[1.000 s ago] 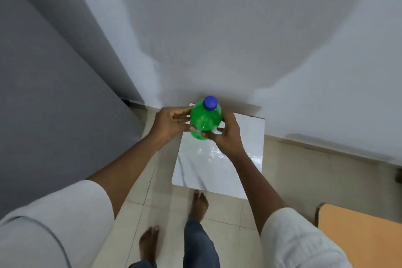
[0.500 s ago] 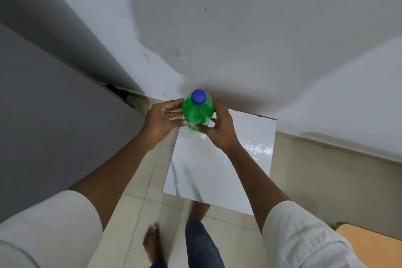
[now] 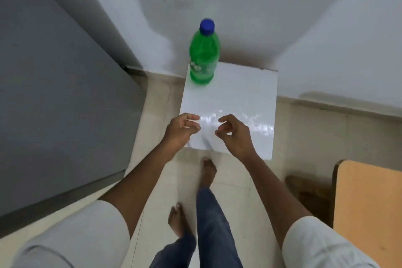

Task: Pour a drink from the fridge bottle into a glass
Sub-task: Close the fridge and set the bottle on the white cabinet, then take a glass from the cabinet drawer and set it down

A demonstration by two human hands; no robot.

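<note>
Head view: a green bottle (image 3: 204,56) with a blue cap (image 3: 207,26) stands upright at the far left corner of a small white marble-patterned table (image 3: 235,98), its base just inside the far edge and the left edge. Nothing touches the bottle.

Both hands are well apart from the bottle, over the near part of the table. The left hand (image 3: 181,131) hangs over the near left corner, its fingers (image 3: 191,118) loosely curled, thumb and fingertips apart, with nothing between them. The right hand (image 3: 236,135) is over the near edge, a little right of the left hand, its fingers (image 3: 226,118) also loosely curled and empty. The two hands face each other with a clear gap between them, and whether either one touches the tabletop cannot be told.

Both forearms are bare, with white sleeves (image 3: 322,243) pushed up near the bottom of the view. Below the hands, bare feet (image 3: 208,169) and blue trousers stand on a pale tiled floor (image 3: 156,115). A grey fridge (image 3: 54,93) fills the left side, and an orange-topped piece of furniture (image 3: 369,206) sits at the right edge. White walls meet behind the table.
</note>
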